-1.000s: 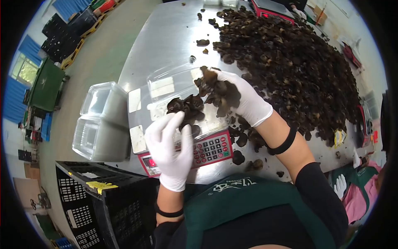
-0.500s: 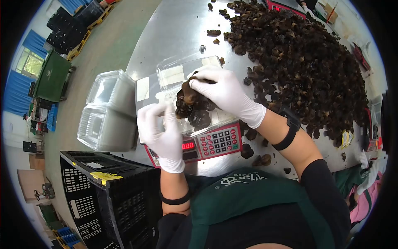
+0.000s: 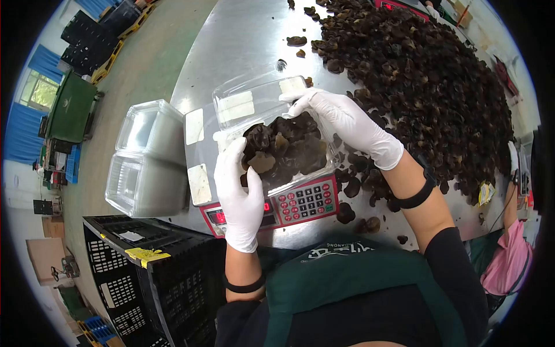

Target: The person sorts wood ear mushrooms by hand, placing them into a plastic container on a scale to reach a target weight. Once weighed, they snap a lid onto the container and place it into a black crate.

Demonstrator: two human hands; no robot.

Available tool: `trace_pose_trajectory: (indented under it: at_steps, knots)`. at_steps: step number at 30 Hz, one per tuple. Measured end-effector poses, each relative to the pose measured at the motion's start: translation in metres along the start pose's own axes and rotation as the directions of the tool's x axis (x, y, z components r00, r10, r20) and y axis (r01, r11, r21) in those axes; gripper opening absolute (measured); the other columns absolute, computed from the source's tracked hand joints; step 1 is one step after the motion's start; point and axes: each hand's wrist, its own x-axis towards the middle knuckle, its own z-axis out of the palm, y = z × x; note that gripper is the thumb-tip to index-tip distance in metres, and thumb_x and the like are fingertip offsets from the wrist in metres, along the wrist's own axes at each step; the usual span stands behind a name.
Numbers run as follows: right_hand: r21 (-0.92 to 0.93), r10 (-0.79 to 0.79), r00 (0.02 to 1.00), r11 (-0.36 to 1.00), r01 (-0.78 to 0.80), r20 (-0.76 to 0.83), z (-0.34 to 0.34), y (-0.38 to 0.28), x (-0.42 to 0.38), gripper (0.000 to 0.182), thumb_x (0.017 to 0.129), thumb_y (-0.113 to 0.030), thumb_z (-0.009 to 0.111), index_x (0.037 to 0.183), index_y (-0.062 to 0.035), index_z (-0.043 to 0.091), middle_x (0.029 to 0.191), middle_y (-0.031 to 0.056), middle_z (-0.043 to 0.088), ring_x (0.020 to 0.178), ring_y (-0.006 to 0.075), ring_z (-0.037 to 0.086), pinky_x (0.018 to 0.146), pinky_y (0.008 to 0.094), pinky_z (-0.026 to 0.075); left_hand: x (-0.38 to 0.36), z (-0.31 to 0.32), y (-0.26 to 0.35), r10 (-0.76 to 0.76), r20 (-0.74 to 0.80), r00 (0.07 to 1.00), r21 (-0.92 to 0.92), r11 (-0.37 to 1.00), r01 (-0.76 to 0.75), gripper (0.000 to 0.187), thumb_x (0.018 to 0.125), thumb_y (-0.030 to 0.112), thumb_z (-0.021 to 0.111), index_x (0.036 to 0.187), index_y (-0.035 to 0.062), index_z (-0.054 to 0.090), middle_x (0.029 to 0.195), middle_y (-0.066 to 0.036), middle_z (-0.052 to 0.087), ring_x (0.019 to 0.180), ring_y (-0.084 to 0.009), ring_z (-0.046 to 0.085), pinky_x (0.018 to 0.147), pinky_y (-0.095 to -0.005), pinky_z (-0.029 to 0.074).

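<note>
Dark, wet-looking wood ear mushrooms [image 3: 286, 144] fill the base of a clear plastic clamshell box [image 3: 289, 186]. Its transparent lid [image 3: 237, 108] is folded back behind it. The box stands on a red-and-grey digital scale [image 3: 305, 203], its display partly covered by my left hand. In a white glove, my left hand [image 3: 238, 191] lies along the box's left side, thumb apart from the fingers and close to the mushrooms. My gloved right hand [image 3: 347, 118] is at the back right corner, fingers bent and apart near the hinge; nothing is visibly held in it.
A big heap of wood ears [image 3: 416, 87] covers the right of the metal table [image 3: 214, 52]. Stacked empty clamshell boxes [image 3: 147, 179] stand left of the scale. Black plastic crates [image 3: 179, 289] sit front left. A person in a pink sleeve [image 3: 509, 260] is at far right.
My right hand has let go of the wood ears and moved to the box's back right corner. The mushrooms now lie spread in the box. My left hand has shifted along its left side.
</note>
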Motion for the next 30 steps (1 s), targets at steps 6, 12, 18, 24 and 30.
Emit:
trace_pose_trajectory:
  at_steps: [6, 12, 18, 24, 30]
  knots:
    - [0.082, -0.077, 0.996, 0.993, 0.080, -0.043, -0.004, 0.004, -0.008, 0.043, 0.110, -0.030, 0.038, 0.109, 0.0003, 0.069, 0.128, 0.0124, 0.066, 0.100, 0.0148, 0.062, 0.100, 0.0311, 0.045, 0.008, -0.013, 0.017, 0.077, -0.075, 0.994, 0.084, 0.994, -0.070, 0.058, 0.076, -0.016, 0.050, 0.131, -0.0003, 0.058, 0.126, -0.019, 0.058, 0.125, -0.0364, 0.052, 0.108, -0.0427, 0.041]
    - [0.159, 0.061, 0.998, 0.985, -0.061, 0.003, 0.005, 0.000, -0.011, 0.044, 0.109, -0.033, 0.041, 0.118, 0.0011, 0.067, 0.089, 0.0049, 0.070, 0.098, 0.0158, 0.063, 0.096, 0.0319, 0.047, 0.035, 0.009, 0.037, 0.193, 0.065, 0.979, 0.307, 0.930, -0.204, 0.024, 0.077, 0.006, 0.078, 0.098, 0.0069, 0.068, 0.116, -0.011, 0.063, 0.114, -0.0310, 0.056, 0.109, -0.0432, 0.036]
    - [0.086, 0.032, 0.984, 0.996, -0.017, -0.177, -0.004, -0.001, -0.020, 0.027, 0.103, -0.020, 0.053, 0.102, 0.0002, 0.071, 0.104, 0.0074, 0.071, 0.099, 0.0166, 0.063, 0.091, 0.0318, 0.048, 0.032, 0.007, 0.016, 0.096, 0.069, 0.993, 0.162, 0.981, -0.106, 0.018, 0.076, 0.005, 0.077, 0.091, 0.0111, 0.071, 0.104, -0.003, 0.068, 0.109, -0.0235, 0.062, 0.118, -0.0554, 0.023]
    - [-0.350, -0.351, 0.916, 0.897, 0.269, -0.196, 0.019, -0.022, -0.034, 0.032, 0.080, -0.008, 0.075, 0.110, -0.0031, 0.067, 0.114, 0.0099, 0.069, 0.108, 0.0236, 0.063, 0.095, 0.0342, 0.050, 0.025, -0.008, 0.034, 0.045, 0.026, 0.999, 0.046, 0.998, -0.046, 0.017, 0.074, 0.004, 0.079, 0.088, 0.0109, 0.073, 0.104, -0.003, 0.070, 0.111, -0.0242, 0.062, 0.119, -0.0549, 0.022]
    - [-0.300, -0.374, 0.909, 0.902, 0.310, -0.183, 0.050, -0.029, -0.096, 0.028, 0.081, -0.008, 0.076, 0.109, -0.0086, 0.072, 0.094, 0.0070, 0.069, 0.082, 0.0245, 0.066, 0.072, 0.0327, 0.052, -0.001, -0.020, 0.073, 0.258, 0.344, 0.903, 0.035, 0.957, -0.287, 0.024, 0.070, 0.008, 0.081, 0.091, 0.0145, 0.073, 0.111, -0.003, 0.068, 0.117, -0.0270, 0.061, 0.118, -0.0555, 0.023]
